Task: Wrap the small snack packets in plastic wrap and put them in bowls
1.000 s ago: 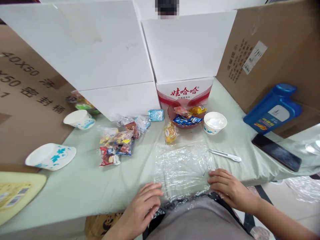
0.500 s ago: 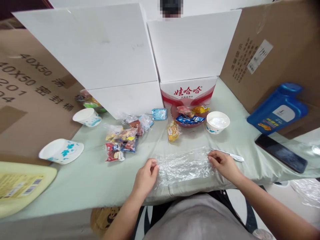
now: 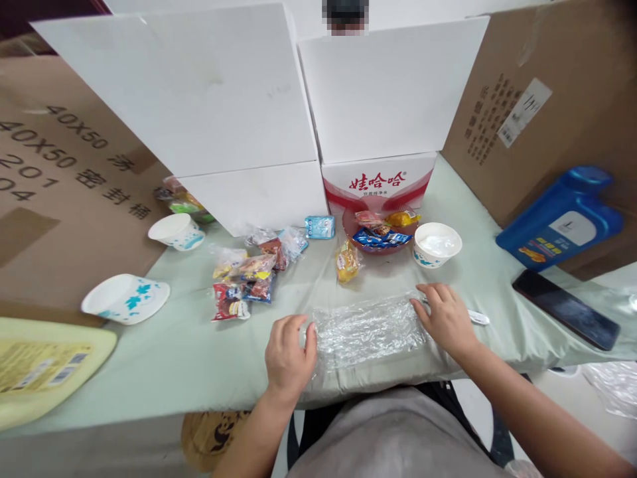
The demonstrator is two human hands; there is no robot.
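A crinkled sheet of clear plastic film [image 3: 368, 335] lies spread on the cloth-covered table in front of me. At its left edge is my left hand [image 3: 289, 355], open, with thumb and fingers apart. My right hand [image 3: 445, 318] is open over the film's right end, fingers spread. Partly hidden under the right hand is a thin white object [image 3: 478, 318], perhaps a utility knife. Beyond the film lies a yellow-wrapped snack [image 3: 347, 263], beside a reddish clear bowl [image 3: 382, 249] of packaged snacks.
Several packaged snacks [image 3: 249, 275] lie at left centre, near two paper bowls [image 3: 182, 232] on their sides. A paper bowl [image 3: 438, 245] stands upright at right. Farther right are a blue bottle [image 3: 557, 219] and a phone [image 3: 566, 309]. Cardboard boxes [image 3: 388, 99] wall the table's back and sides.
Both hands have gone from pinching the film's ends to open with fingers spread. The film stays laid out on the table. The view has shifted slightly.
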